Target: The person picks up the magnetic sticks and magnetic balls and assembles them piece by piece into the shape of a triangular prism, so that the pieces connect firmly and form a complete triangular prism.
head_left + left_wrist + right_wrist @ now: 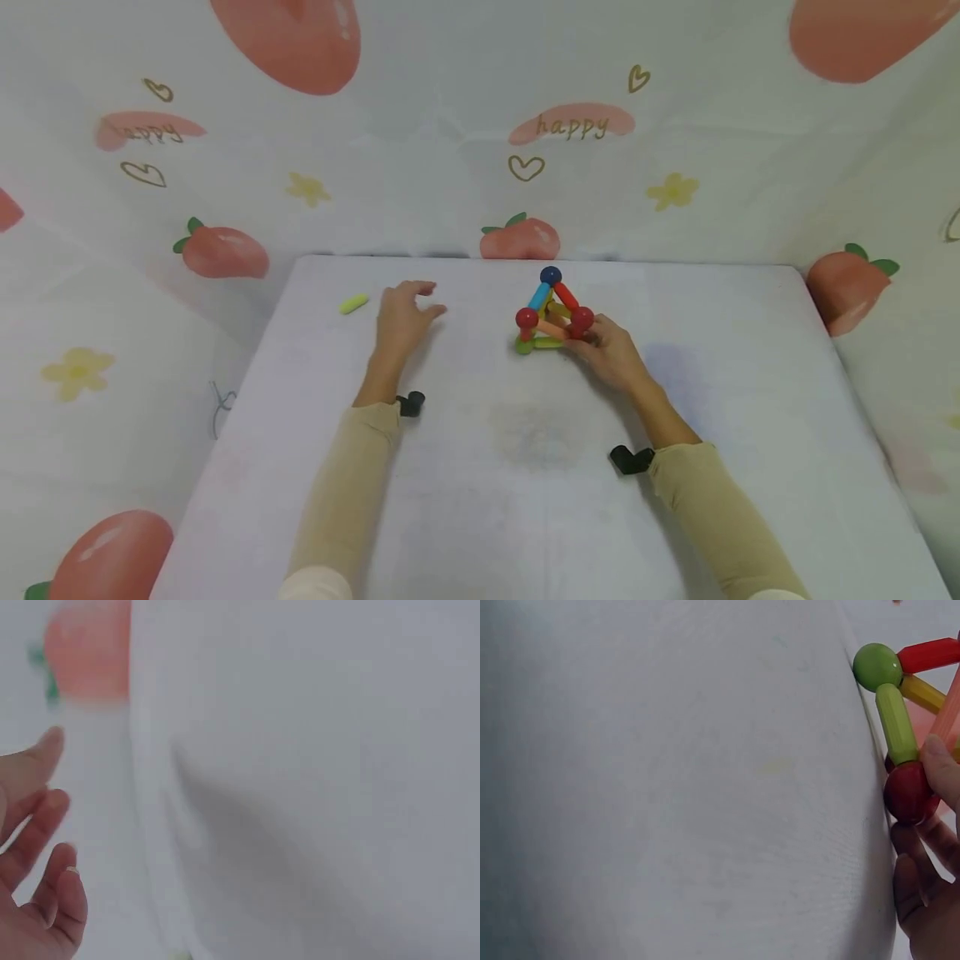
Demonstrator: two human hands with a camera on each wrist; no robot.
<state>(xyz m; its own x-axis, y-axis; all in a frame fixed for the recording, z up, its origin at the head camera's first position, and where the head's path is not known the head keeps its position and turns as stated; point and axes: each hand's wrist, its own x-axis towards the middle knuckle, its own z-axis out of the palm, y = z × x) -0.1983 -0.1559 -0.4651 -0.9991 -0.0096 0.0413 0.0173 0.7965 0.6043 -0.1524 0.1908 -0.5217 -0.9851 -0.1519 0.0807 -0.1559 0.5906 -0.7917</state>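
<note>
Toward the back of the white table stands a frame of magnetic rods and balls, with a dark blue ball [551, 276] on top and two red balls lower down. My right hand [613, 354] grips it at its right lower corner. In the right wrist view, thumb and fingers hold a dark red ball [909, 793], joined by a yellow-green rod [897, 724] to a green ball [877, 667]. My left hand [402, 317] is over the table's back left, fingers loosely bent and holding nothing. Just left of it lies a loose yellow-green rod [354, 303].
The white table [480, 500] ends at its back edge against a hanging cloth [420, 150] printed with peaches, flowers and hearts. Black camera mounts [632, 460] sit at both wrists. Beige sleeves [341, 492] cover the forearms.
</note>
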